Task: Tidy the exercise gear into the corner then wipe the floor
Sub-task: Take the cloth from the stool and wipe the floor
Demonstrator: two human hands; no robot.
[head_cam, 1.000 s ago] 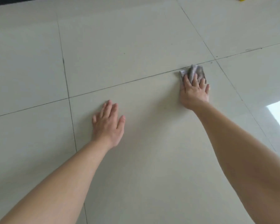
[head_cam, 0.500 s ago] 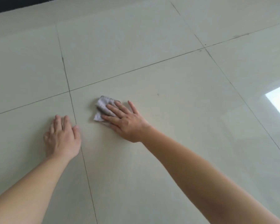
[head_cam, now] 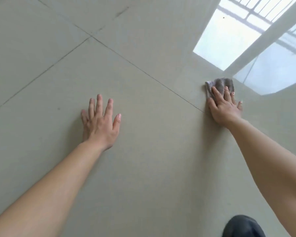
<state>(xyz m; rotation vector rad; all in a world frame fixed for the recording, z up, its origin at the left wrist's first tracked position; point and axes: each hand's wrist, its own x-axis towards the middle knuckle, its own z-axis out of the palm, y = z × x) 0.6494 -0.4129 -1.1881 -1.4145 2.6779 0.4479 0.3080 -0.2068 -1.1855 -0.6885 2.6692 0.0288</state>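
Hands both down on pale tiled floor (head_cam: 152,177), glossy finish. Left hand (head_cam: 99,124) lies flat, palm on tile, fingers straight and spread apart, holding nothing. Right hand (head_cam: 225,109) is out to the right, well apart from left, with straight fingers laid over small grey cloth (head_cam: 220,83), pressing it onto floor, not curled round it. Cloth is crumpled; far part sticks out beyond fingertips, near part is hidden under the hand. Cloth sits near thin grout line (head_cam: 143,72), which runs diagonally from upper centre down to base of right hand. It also lies just beside edge of bright window reflection (head_cam: 229,40) on the tile; the reflection shows frame and bars. Second grout line (head_cam: 41,74) meets the first at upper centre-left. Dark scuff marks (head_cam: 121,11) on tile at top, well apart from both hands. Small dark speck (head_cam: 59,108) left of left hand. Both forearms bare, coming in from bottom edge. Dark rounded shape (head_cam: 241,226) at bottom right, below right forearm; cannot tell what it is.
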